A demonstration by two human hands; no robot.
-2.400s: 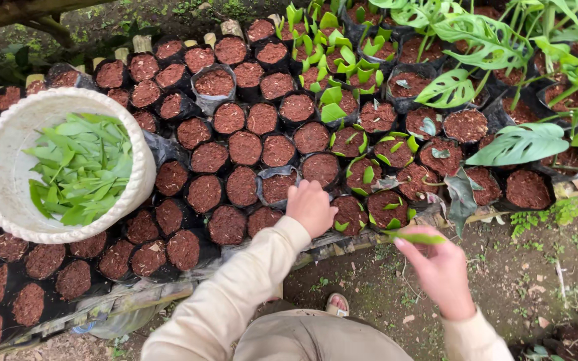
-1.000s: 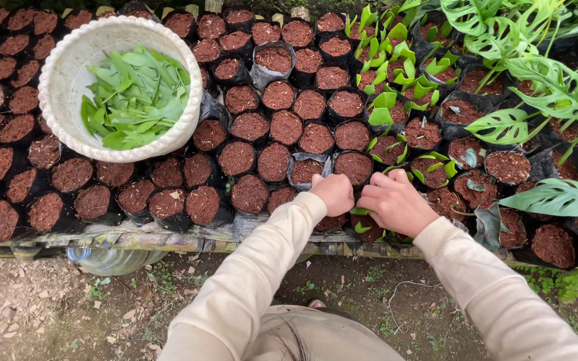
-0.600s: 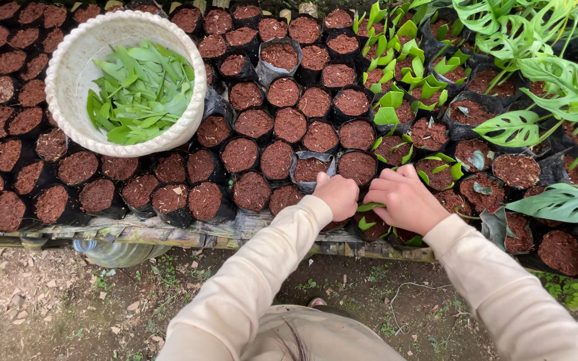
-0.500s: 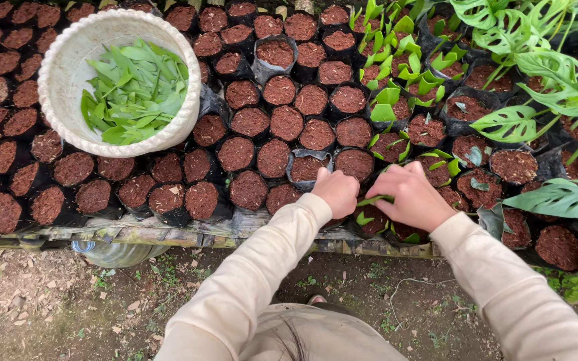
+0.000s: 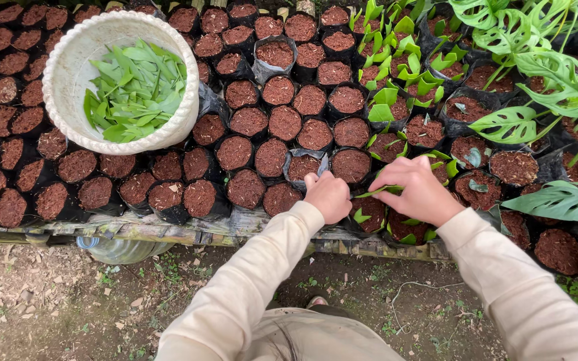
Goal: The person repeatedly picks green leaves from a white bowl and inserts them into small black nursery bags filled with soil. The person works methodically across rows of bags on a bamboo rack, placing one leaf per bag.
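Closest to me, my left hand (image 5: 329,195) is curled into a loose fist, knuckles resting at the near edge of a soil-filled black pot (image 5: 370,212); I cannot tell whether it pinches anything. Just beside it my right hand (image 5: 417,189) bends over the same pot, fingers pressed together around a slim green leaf cutting (image 5: 376,192) whose blade pokes out leftward toward the other hand. The cutting sits low over the reddish soil, and another green leaf already shows in that pot below my hands.

Judging by how things lie, the planting is partly done. To the right and beyond my hands, several pots in the planted rows (image 5: 403,80) already carry upright green leaves. To the left, the bare pots (image 5: 235,152) hold only soil, and there are many of them, stretching across the bench (image 5: 168,228) to its far edge.

Farther off on the left, a white basket (image 5: 58,63) rests on top of the bare pots, with a good heap of loose green leaves (image 5: 135,90) in it, so plenty of cuttings remain. At the far right stand broad, split-leaved plants (image 5: 550,73).
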